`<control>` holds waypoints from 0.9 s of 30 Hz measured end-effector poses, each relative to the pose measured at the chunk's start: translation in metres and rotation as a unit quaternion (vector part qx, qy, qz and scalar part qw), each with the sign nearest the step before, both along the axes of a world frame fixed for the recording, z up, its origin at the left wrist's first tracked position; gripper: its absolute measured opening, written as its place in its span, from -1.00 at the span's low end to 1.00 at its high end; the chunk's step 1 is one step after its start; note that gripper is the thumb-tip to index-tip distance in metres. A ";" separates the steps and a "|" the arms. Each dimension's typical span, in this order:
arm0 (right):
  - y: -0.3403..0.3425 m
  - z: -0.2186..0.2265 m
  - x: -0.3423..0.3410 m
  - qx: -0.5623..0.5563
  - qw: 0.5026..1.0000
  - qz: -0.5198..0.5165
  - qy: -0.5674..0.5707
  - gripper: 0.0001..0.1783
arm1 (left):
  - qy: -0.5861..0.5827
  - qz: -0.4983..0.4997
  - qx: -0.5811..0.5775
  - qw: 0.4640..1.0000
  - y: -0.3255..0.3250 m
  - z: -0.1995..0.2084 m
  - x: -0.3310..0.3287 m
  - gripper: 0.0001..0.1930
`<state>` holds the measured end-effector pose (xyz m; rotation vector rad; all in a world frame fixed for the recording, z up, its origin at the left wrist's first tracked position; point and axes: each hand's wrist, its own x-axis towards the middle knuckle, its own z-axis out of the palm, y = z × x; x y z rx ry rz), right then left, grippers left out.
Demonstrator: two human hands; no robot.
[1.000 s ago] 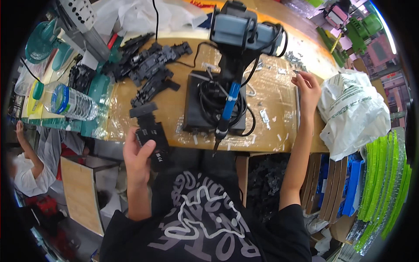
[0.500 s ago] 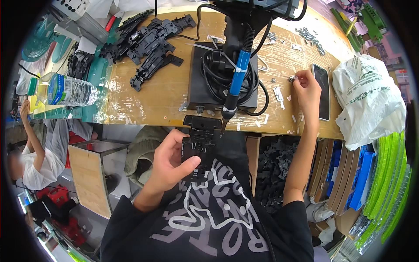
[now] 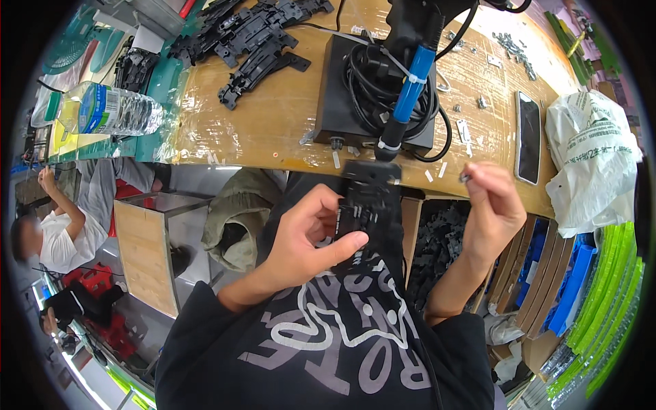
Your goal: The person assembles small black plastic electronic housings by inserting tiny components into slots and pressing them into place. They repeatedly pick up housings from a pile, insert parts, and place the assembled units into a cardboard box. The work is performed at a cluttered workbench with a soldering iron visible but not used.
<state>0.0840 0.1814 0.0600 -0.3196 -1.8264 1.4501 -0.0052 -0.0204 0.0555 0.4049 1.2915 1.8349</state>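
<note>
My left hand (image 3: 307,236) is closed round a flat black plastic part (image 3: 369,217), thumb across its face, in front of my chest at the table edge. The part's far end is blurred and lies just below the black nose of a blue-handled tool (image 3: 413,85), whose tip I cannot make out. To the right, my right hand (image 3: 493,205) is raised off the table's front edge, pinching a small metal piece (image 3: 466,178) between thumb and fingertips. The piece is too small and blurred to name exactly.
The tool's black base (image 3: 333,102) with coiled cable stands on the wooden table. Black plastic parts (image 3: 263,44) are piled at the far left, near a water bottle (image 3: 109,109). A phone (image 3: 527,137) and white plastic bag (image 3: 591,154) lie right; small metal pieces (image 3: 516,53) lie beyond.
My right hand has lifted from the tabletop and come nearer to me with the small metal piece. My left hand still holds the black part. The whole view has shifted.
</note>
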 end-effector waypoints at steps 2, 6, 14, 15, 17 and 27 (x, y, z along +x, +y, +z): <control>-0.014 -0.001 0.004 -0.051 0.998 0.028 0.013 -0.83 | -0.034 0.072 0.005 0.997 0.009 0.010 0.003 -0.72; -0.041 0.005 0.008 -0.121 0.992 0.021 0.027 -0.74 | -0.048 0.088 0.004 0.995 0.004 -0.001 0.005 -0.66; -0.051 0.000 0.008 -0.087 0.995 0.040 -0.028 -0.71 | 0.020 0.134 0.110 0.985 0.009 -0.010 0.006 -0.70; -0.052 0.000 0.009 -0.090 0.995 0.034 -0.033 -0.71 | 0.030 0.129 0.110 0.985 0.008 -0.010 0.006 -0.70; -0.053 0.000 0.008 -0.099 0.994 0.035 -0.037 -0.72 | 0.049 0.118 0.112 0.986 0.007 -0.012 0.007 -0.70; -0.056 -0.002 0.007 -0.195 0.979 0.051 -0.032 -0.70 | 0.112 0.054 0.167 0.978 0.008 -0.021 0.004 -0.71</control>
